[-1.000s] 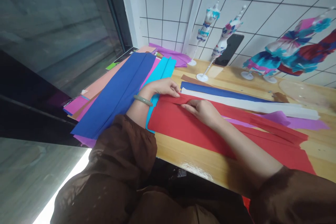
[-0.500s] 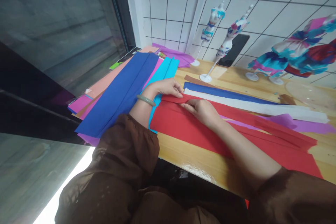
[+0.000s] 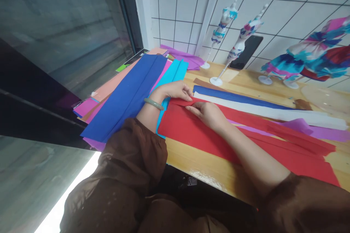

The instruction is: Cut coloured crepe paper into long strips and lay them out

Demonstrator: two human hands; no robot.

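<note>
Red crepe paper (image 3: 197, 131) lies lengthwise on the wooden table, with a narrower red strip (image 3: 240, 118) along its far edge. At the left end of that strip, my left hand (image 3: 176, 90) pinches the upper edge between curled fingers; a green bangle (image 3: 154, 103) circles the wrist. Close beside it, my right hand (image 3: 212, 114) grips the same strip with thumb and index finger together. The paper between the two hands is slightly raised and creased. My right forearm crosses over the red sheet and hides part of it.
Blue crepe paper (image 3: 125, 94) and turquoise paper (image 3: 171, 76) lie to the left. White (image 3: 262, 109) and blue strips (image 3: 240, 96) run behind the red. Small dress forms (image 3: 236, 49), a phone (image 3: 247, 52) and ruffled paper dresses (image 3: 308, 52) stand near the tiled wall.
The view has shifted slightly, moving everything a little to the right. Both hands keep their grip on the red strip, my right thumb a touch closer to the left fingers.
</note>
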